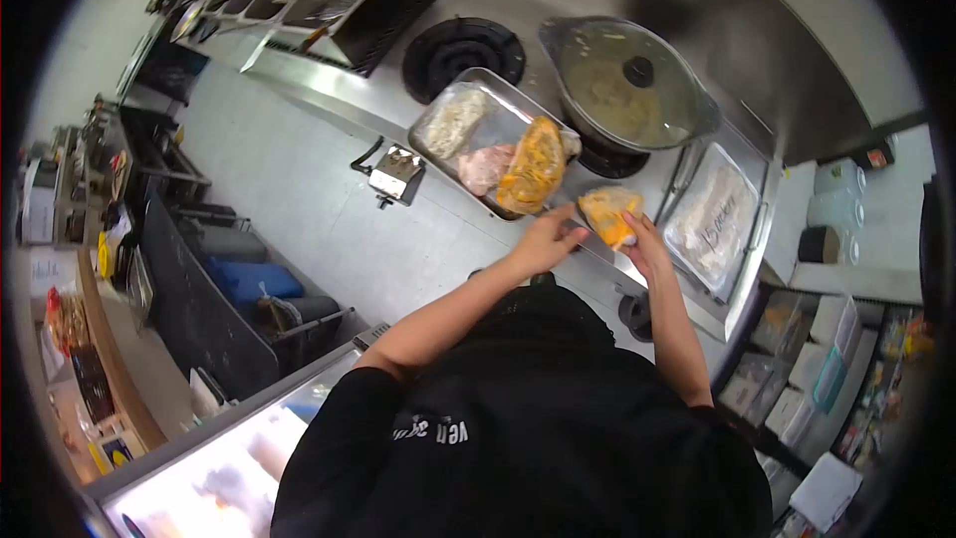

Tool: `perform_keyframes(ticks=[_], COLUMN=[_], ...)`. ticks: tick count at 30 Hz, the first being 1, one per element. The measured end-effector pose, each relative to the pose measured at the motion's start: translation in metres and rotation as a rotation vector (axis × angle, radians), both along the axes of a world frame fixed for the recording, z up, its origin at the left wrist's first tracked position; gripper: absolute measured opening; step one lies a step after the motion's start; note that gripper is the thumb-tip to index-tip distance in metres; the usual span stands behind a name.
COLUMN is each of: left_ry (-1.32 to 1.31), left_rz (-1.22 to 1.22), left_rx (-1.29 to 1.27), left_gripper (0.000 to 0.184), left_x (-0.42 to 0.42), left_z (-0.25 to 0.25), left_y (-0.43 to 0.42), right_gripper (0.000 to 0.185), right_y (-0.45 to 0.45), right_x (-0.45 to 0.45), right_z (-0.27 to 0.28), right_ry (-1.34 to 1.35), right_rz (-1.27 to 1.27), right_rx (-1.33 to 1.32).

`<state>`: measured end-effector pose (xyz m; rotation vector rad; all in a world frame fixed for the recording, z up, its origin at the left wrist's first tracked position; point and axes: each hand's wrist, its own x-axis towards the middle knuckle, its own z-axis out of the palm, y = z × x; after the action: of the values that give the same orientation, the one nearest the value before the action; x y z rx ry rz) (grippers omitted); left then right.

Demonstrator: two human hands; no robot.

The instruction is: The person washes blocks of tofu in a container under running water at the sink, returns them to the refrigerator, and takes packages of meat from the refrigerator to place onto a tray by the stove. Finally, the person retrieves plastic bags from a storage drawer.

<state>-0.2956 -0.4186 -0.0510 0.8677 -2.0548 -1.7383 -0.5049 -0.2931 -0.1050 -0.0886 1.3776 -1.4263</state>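
Note:
My right hand (pixel 649 245) grips a clear plastic bag of orange-yellow food (pixel 609 214) near the stove's front edge. What food it is I cannot make out. My left hand (pixel 544 242) is just left of the bag, its fingers apart and stretched toward it, holding nothing. Beyond my left hand sits a metal tray (pixel 510 118) on the stove. In it lie a larger orange-yellow bag (pixel 534 167), a pinkish bag (pixel 486 169) and a whitish bag (pixel 453 123).
A large pot with a glass lid (pixel 607 90) stands on a burner behind the bag. An unused burner (pixel 463 58) is at its left. At right lies a second tray with a labelled, whitish plastic-wrapped pack (pixel 712 214). Metal containers (pixel 349 0) stand at the far left.

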Motion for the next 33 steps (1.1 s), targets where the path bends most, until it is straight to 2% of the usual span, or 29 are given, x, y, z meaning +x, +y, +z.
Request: perform_keyframes(ticks=[3,5,6,7,9,10,11,13,14,15,16,17,18,19,21,22,23,24,25,26,28,29,31,32,33], left_ry=[0.019,0.048,0.084,0.079,-0.014,-0.014,-0.012,-0.11,-0.078,-0.071,-0.103,-0.134,-0.125,-0.12,-0.043,-0.044,-0.077,-0.109,-0.106,-0.139,-0.166,-0.136,-0.102,-0.084,-0.065], left_rz=[-0.038,0.004,0.062,0.068,0.176,0.235,0.238,0.367,0.373,0.381,0.398,0.416,0.351,0.362,0.388,0.399,0.389,0.379,0.387,0.356,0.319,0.313,0.305,0.305,0.306], left_rx=[0.07,0.062,0.058,0.055,0.164,0.141,0.146,0.152,0.135,0.136,0.008,-0.119,-0.506,-0.503,-0.706,-0.698,-0.785,-0.873,-0.87,-0.817,-0.757,-0.77,-0.781,-0.773,-0.766], left_gripper=[0.039,0.035,0.031,0.031,0.025,0.024,0.024,0.026,0.034,0.034,0.04,0.046,0.058,0.058,0.063,0.063,0.061,0.059,0.059,0.055,0.051,0.047,0.042,0.04,0.037], left_x=[0.023,0.04,0.05,0.06,0.077,0.086,0.09,0.097,0.101,0.102,0.101,0.1,0.095,0.087,0.071,0.063,0.056,0.052,0.052,0.051,0.051,0.053,0.055,0.055,0.055], left_z=[0.008,0.004,0.002,0.002,0.001,-0.01,-0.008,0.002,-0.008,-0.008,-0.009,-0.009,-0.017,-0.013,0.006,0.012,0.016,0.019,0.012,0.002,-0.012,-0.015,-0.021,-0.023,-0.025], left_y=[-0.01,-0.012,-0.014,-0.017,-0.022,-0.024,-0.025,-0.025,-0.026,-0.026,-0.024,-0.023,-0.032,-0.036,-0.04,-0.041,-0.044,-0.048,-0.054,-0.059,-0.061,-0.062,-0.062,-0.062,-0.063], right_gripper=[0.052,0.052,0.064,0.064,0.078,0.079,0.079,0.082,0.081,0.08,0.08,0.081,0.081,0.081,0.076,0.062,0.062,0.052,0.044,0.044,0.039,0.039,0.038,0.038,0.036], right_y=[-0.006,-0.014,-0.013,-0.014,-0.014,-0.028,-0.042,-0.075,-0.096,-0.116,-0.135,-0.156,-0.171,-0.175,-0.181,-0.188,-0.191,-0.194,-0.196,-0.195,-0.187,-0.191,-0.206,-0.215,-0.225], right_x=[-0.004,-0.004,-0.01,-0.012,-0.015,0.005,0.02,0.036,0.045,0.049,0.044,0.038,0.039,0.045,0.061,0.059,0.065,0.068,0.072,0.075,0.078,0.075,0.064,0.062,0.061], right_z=[-0.004,-0.002,-0.005,-0.008,-0.014,0.037,0.047,0.056,0.051,0.045,0.048,0.053,0.058,0.069,0.093,0.073,0.079,0.087,0.097,0.105,0.114,0.108,0.091,0.094,0.096], right_ry=[0.048,0.381,0.542,0.539,1.314,1.18,1.183,0.905,0.861,0.816,0.824,0.841,0.863,0.872,1.222,1.386,1.391,1.422,1.45,1.456,2.1,2.101,2.028,2.029,1.89], right_rz=[-0.041,0.034,0.112,0.118,0.209,0.247,0.251,0.389,0.38,0.372,0.379,0.516,0.662,0.67,0.794,0.822,0.833,0.972,1.11,1.114,1.06,1.064,1.393,1.395,1.583], right_rx=[0.012,0.254,0.376,0.372,0.51,0.469,0.473,0.221,0.234,0.247,0.242,0.29,0.342,0.342,0.275,0.324,0.324,0.35,0.376,0.379,-0.282,-0.272,-0.576,-0.57,-0.503])
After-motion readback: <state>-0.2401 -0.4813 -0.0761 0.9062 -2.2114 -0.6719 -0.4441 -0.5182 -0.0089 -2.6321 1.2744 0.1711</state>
